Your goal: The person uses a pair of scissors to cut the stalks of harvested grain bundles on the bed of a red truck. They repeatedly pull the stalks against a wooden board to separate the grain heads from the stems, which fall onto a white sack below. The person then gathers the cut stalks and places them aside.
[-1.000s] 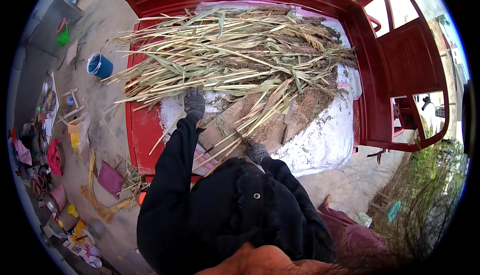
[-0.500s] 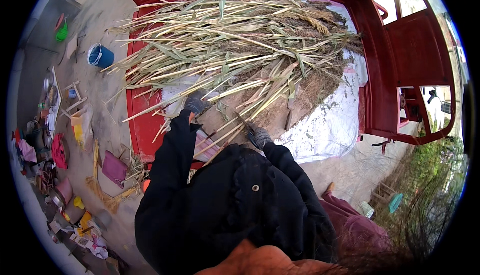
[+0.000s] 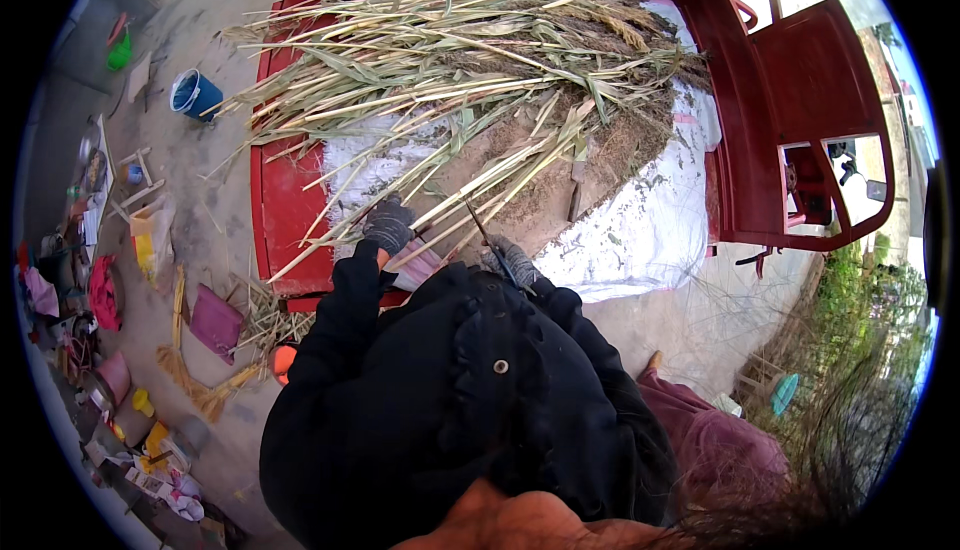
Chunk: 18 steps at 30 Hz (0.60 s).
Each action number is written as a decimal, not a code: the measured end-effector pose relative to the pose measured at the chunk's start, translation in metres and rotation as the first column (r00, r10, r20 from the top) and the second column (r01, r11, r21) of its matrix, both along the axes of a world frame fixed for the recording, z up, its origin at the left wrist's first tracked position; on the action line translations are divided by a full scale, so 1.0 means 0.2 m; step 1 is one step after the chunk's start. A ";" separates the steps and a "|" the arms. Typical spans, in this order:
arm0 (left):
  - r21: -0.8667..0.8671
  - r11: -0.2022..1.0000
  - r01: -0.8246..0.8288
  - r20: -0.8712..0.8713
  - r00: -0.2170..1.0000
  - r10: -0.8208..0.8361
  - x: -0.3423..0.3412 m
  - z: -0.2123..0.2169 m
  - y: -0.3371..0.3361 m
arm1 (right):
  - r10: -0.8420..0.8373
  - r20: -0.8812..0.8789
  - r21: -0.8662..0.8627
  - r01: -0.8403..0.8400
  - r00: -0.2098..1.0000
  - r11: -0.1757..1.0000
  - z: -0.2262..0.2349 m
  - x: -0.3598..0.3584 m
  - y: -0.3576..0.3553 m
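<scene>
Head view: the gloved left hand (image 3: 388, 224) has its grip closed around a bundle of stalks (image 3: 470, 185) at their lower ends, on the red cart (image 3: 290, 190). The gloved right hand (image 3: 512, 260), just beside it, holds a thin blade (image 3: 478, 222) against those stalks.

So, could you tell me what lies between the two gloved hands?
In the head view, pale stalks cross the gap between the left hand and the right hand, over a white sheet.
</scene>
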State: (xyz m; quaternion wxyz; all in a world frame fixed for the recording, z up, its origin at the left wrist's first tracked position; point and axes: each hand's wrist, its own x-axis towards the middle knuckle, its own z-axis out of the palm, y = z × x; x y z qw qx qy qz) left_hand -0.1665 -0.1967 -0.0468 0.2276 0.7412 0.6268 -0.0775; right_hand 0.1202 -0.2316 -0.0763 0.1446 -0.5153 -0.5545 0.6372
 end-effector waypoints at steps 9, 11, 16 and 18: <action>0.213 0.977 0.006 -0.035 0.999 0.001 0.02 -0.02 -0.20 | -0.028 0.082 0.065 0.023 0.996 0.998 -0.01 -0.07 -0.08; 0.311 0.950 -0.022 0.114 0.993 -0.014 -0.02 -0.13 -0.27 | -0.043 0.078 0.012 0.042 0.996 0.999 0.04 -0.10 -0.09; 0.223 0.975 -0.015 0.087 0.996 -0.005 0.00 -0.05 -0.37 | -0.022 0.038 0.082 0.019 0.999 0.996 0.04 -0.13 -0.09; 0.259 0.966 0.007 0.104 0.994 -0.035 -0.03 -0.05 -0.40 | -0.025 -0.003 0.027 0.025 1.000 0.999 0.04 -0.13 -0.08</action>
